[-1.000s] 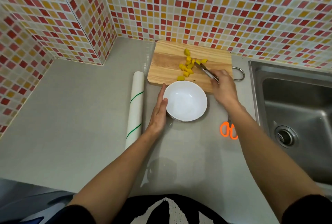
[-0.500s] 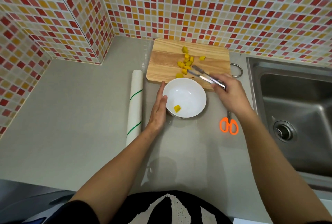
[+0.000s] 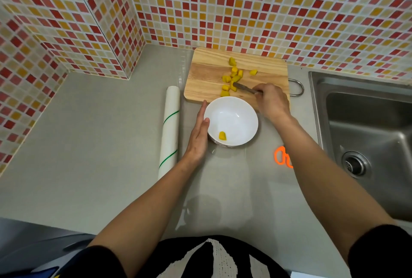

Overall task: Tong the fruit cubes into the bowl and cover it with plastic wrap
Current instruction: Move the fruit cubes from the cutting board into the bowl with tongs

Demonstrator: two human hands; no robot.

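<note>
Right hand (image 3: 270,101) grips tongs (image 3: 245,88) over cutting board (image 3: 207,77); tongs' long axis runs from hand up-left, tips at near edge of fruit cubes (image 3: 233,77) cluster. Cubes lie just left and beyond right hand; nearer hand. Left hand (image 3: 198,135) flat, fingers straight, pressed against bowl (image 3: 242,112) left side. Count: about nine cubes on board, one cube in bowl (image 3: 222,135), one bowl, one tongs, one plastic wrap roll (image 3: 169,130) on table (image 3: 89,144) left of bowl, untouched.
</note>
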